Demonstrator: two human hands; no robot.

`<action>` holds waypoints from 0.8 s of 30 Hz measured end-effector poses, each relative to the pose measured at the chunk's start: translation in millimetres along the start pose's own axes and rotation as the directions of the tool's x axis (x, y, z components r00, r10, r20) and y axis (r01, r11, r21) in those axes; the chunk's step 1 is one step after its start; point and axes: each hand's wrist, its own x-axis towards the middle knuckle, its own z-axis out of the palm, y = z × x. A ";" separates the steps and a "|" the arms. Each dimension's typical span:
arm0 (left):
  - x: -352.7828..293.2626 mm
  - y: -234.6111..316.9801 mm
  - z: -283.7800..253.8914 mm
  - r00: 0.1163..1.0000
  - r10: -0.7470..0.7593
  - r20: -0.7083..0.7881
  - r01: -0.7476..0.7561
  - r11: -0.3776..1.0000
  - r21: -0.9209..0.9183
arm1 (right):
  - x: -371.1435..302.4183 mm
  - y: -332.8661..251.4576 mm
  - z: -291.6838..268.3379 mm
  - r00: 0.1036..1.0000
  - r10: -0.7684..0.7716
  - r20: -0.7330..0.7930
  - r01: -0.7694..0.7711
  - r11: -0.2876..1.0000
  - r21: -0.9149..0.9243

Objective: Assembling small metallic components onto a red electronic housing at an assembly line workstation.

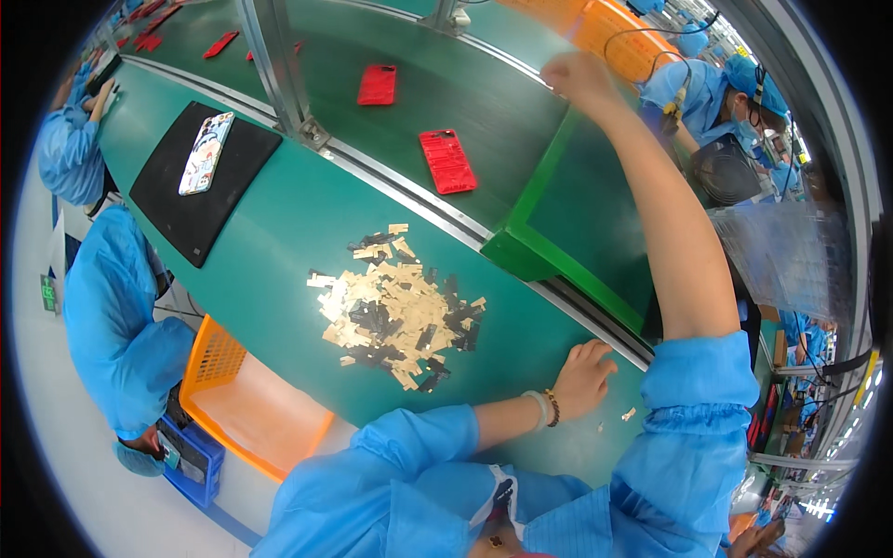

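My left hand (584, 379) rests low over the green table near its metal rail, fingers loosely bent and a little apart, with nothing visible in it. My right arm stretches far across the green belt. Beyond the green-edged frame, my right hand (581, 82) has its fingers curled together; whatever they may hold is hidden. To the left of my left hand lies a heap of small beige and black pieces (395, 316). A few tiny beige scraps (629, 414) lie to its right. Two red phone cases (448, 162) (377, 85) sit on the belt.
A patterned phone case (206, 153) lies on a black mat (153, 177). An orange crate (260, 400) stands beside the table, a blue crate (206, 465) behind it. A metal post (274, 65) rises from the rail. The green frame (521, 244) crosses the belt; co-workers sit left and far right.
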 end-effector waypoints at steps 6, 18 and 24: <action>-3.7 -7.3 -0.4 0.999 0.005 0.033 -0.007 0.998 0.056 | -2.8 -30.5 -2.1 0.988 0.146 0.043 -0.149 0.984 0.098; -4.6 13.0 -8.8 0.996 -0.072 -0.060 0.068 0.995 -0.075 | 2.4 2.1 29.2 0.987 0.144 -0.067 -0.144 0.990 0.005; -1.4 -3.2 4.8 0.998 0.034 0.045 -0.037 0.997 0.074 | -40.2 -25.6 3.3 0.998 0.010 -0.056 -0.007 0.998 0.062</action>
